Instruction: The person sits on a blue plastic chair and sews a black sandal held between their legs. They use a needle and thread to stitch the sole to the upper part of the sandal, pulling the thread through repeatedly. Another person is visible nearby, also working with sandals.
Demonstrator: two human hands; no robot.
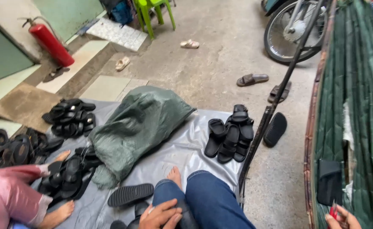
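You sit on a grey concrete floor [220, 63] in soft daylight. Ahead of you is a pale green wall [68, 15] with a red fire extinguisher [51, 42] leaning on it, and a bright green plastic chair [152, 12]. A motorbike wheel [290, 32] stands far right.

Grey plastic sheet [186, 148] on concrete floor [220, 63], black sandal piles [231, 133], green sack [137, 127] (slumped)

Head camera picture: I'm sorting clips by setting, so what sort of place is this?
Probably an informal home workspace on a concrete yard or entry floor, used for handling footwear. Piles of black sandals lie on a grey plastic sheet beside a green sack, with a parked motorbike wheel nearby.
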